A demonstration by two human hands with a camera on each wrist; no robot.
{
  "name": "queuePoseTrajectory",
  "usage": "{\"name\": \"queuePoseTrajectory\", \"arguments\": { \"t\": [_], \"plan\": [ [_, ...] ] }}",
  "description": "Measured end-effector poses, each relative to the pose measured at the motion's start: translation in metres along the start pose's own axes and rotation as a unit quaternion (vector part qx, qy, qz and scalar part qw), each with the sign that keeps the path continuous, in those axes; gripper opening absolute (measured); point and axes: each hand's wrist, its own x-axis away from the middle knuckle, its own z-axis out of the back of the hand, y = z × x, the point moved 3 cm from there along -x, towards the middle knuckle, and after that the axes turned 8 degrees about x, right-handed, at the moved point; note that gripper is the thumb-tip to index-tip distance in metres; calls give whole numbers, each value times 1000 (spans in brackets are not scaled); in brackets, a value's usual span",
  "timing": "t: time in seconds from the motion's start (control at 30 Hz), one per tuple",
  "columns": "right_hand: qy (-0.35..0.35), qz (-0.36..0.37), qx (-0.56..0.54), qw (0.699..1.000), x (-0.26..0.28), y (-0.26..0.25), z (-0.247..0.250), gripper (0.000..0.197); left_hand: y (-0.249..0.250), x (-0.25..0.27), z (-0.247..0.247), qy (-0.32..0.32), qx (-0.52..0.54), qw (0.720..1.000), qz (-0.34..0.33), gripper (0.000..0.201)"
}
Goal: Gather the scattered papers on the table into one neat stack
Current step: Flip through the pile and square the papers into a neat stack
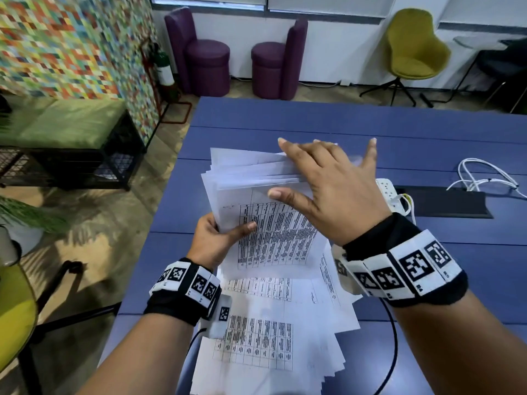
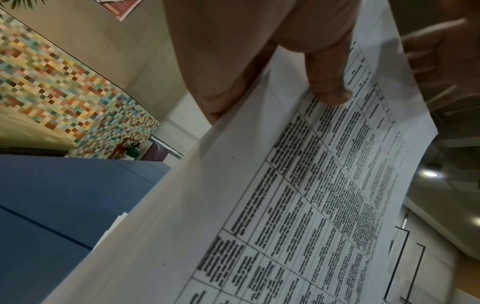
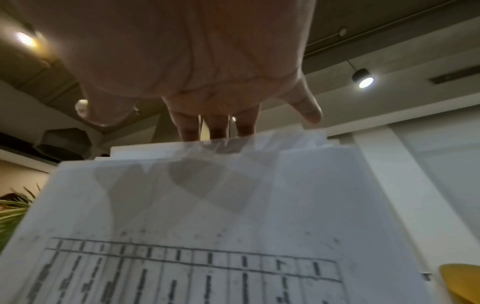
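A bundle of printed sheets (image 1: 273, 223) is lifted above the blue table (image 1: 399, 132), its far edges fanned unevenly. My left hand (image 1: 219, 238) grips the bundle's left edge, thumb on the printed top sheet (image 2: 298, 195). My right hand (image 1: 328, 183) lies flat over the bundle's far right part with fingers spread and straight; in the right wrist view its fingers (image 3: 218, 125) reach past the sheets' top edges (image 3: 207, 185). More loose papers (image 1: 271, 337) lie scattered on the table under my wrists, overlapping at different angles.
A white power strip (image 1: 390, 192) and white cables (image 1: 482, 175) lie right of the papers beside a black cable slot (image 1: 445, 203). The table's left edge drops to the floor. Purple seats (image 1: 208, 64) and a green chair (image 1: 413, 47) stand beyond the table.
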Motion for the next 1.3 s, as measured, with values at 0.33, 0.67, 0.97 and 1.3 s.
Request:
{"name": "queuePoseTrajectory", "arguments": {
  "t": [0.33, 0.67, 0.97, 1.3],
  "plan": [
    [124, -53, -149, 980, -7, 10, 13, 114, 1, 2, 4, -13, -13, 1000, 5, 18],
    [-161, -313, -585, 731, 51, 53, -130, 71, 2, 1, 6, -41, -30, 998, 36, 23],
    [2, -360, -610, 706, 38, 32, -119, 52, 15, -1, -13, 38, -55, 997, -45, 43],
    [48, -296, -666, 683, 25, 37, -98, 50, 41, -8, -25, -5, -33, 996, -87, 33]
  ]
}}
